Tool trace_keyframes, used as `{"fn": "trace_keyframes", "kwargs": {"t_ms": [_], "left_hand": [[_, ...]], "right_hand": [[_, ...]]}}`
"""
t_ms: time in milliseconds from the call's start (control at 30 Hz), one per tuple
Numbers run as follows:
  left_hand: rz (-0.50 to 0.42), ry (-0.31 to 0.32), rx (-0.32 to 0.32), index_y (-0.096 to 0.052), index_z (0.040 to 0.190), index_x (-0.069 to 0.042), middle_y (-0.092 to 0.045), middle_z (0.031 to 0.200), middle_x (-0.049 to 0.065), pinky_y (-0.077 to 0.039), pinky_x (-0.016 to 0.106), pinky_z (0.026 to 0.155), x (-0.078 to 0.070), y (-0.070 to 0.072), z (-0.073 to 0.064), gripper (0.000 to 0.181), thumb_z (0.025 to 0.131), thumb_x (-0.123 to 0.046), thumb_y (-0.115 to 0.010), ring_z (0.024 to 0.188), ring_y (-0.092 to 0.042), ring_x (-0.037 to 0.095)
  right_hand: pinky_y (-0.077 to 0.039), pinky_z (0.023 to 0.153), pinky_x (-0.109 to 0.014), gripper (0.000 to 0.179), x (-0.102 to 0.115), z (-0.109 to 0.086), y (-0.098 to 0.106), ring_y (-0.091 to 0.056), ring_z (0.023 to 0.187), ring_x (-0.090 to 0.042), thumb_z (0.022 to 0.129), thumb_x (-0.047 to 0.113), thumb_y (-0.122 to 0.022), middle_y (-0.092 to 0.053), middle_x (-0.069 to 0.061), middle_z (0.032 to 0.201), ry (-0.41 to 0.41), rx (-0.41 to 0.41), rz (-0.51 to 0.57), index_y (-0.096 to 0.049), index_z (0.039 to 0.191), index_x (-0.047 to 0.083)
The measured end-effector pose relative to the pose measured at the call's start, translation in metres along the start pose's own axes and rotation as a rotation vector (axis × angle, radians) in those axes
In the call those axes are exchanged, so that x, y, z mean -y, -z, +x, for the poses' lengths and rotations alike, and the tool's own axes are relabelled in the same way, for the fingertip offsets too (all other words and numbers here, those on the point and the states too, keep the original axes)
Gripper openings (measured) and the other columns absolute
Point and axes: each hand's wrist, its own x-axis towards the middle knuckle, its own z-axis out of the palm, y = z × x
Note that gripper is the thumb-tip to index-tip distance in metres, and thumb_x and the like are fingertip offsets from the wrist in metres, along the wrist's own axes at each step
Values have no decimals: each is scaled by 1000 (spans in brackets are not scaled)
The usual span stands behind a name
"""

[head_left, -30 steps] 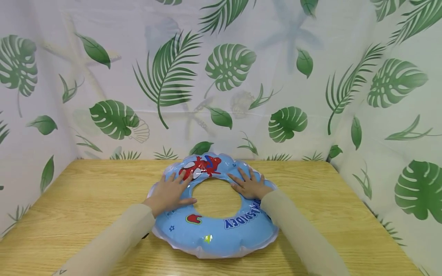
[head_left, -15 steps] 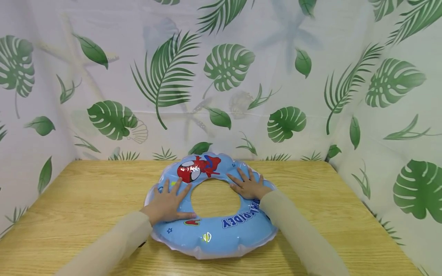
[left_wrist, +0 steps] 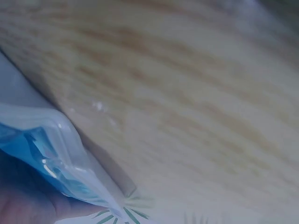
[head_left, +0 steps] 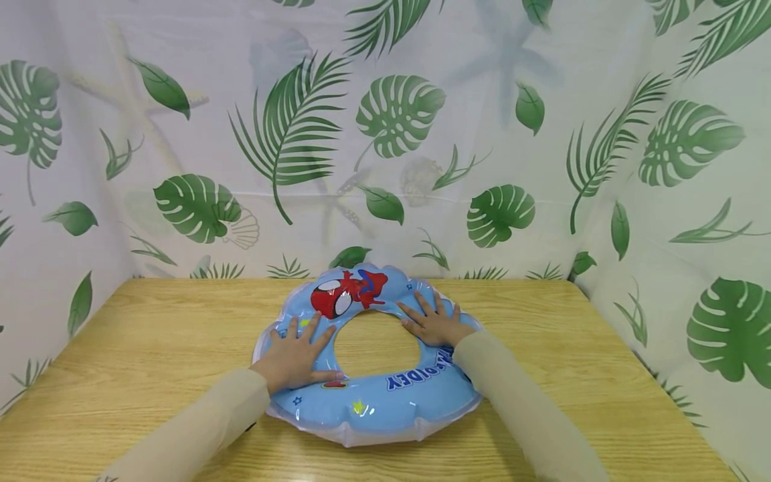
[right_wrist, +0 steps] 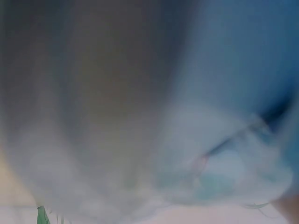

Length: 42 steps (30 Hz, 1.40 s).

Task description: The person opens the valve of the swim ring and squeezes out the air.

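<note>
A light-blue inflatable swim ring [head_left: 385, 415] with a white scalloped edge lies flat in the head view. Printed on it are a red cartoon figure, stars and blue lettering. My left hand [head_left: 294, 361] rests on its left side, fingers spread and thumb pointing toward the hole. The ring's inner edge dips beside that thumb. On the upper right side rests my right hand [head_left: 442, 328], fingers also spread. In the left wrist view the ring's rim [left_wrist: 70, 144] shows beside part of the left hand [left_wrist: 25, 205]. The right wrist view is blurred, mostly blue vinyl [right_wrist: 233, 51].
The ring lies on a wood-grain table [head_left: 181, 335]. White cloth [head_left: 385, 120] printed with green leaves hangs behind the table and along both sides. A small dark item [head_left: 250, 426] shows at the left sleeve's edge.
My left hand has shifted slightly toward me, uncovering the red figure's head and pressing the ring's near inner edge down. My right hand stays in place.
</note>
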Motion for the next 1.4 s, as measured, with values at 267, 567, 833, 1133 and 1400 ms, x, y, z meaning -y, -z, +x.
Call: {"fn": "trace_keyframes", "kwargs": {"t_ms": [267,567,833,1133,1400], "left_hand": [[16,7,13,-24,146,-21,-19,152,14,-23,74,92,1,-3,2,93,74,-78,-41,131,-21,53],[14,35,74,-20,146,-22,-16,153,14,-22,74,93,-2,2,0,91,76,-77,-40,132,-19,53],[27,40,86,-19,147,-23,-14,153,13,-22,74,93,0,0,2,92,76,-78,-38,132,-19,53],[18,38,77,-19,147,-23,-16,153,14,-22,74,92,0,0,3,91,75,-78,-38,132,-17,54],[17,38,72,-20,146,-23,-17,153,13,-22,74,92,0,-1,3,91,75,-77,-39,132,-17,54]], "right_hand": [[8,100,-70,57,-8,8,-5,20,137,-38,92,62,-14,13,0,155,33,-5,39,-3,144,43],[1,101,-71,56,-5,0,8,13,138,-43,96,53,-20,6,-7,155,78,-5,63,-11,147,32],[-3,101,-71,57,-11,-7,13,8,138,-44,96,53,-25,8,-13,154,125,-52,104,-11,147,33],[-5,100,-72,62,-3,-39,20,4,137,-48,96,52,-27,2,-16,154,175,-32,60,-10,148,24],[-3,99,-72,75,0,-63,14,5,138,-45,89,63,-33,0,-16,154,169,-54,11,-13,148,21]]}}
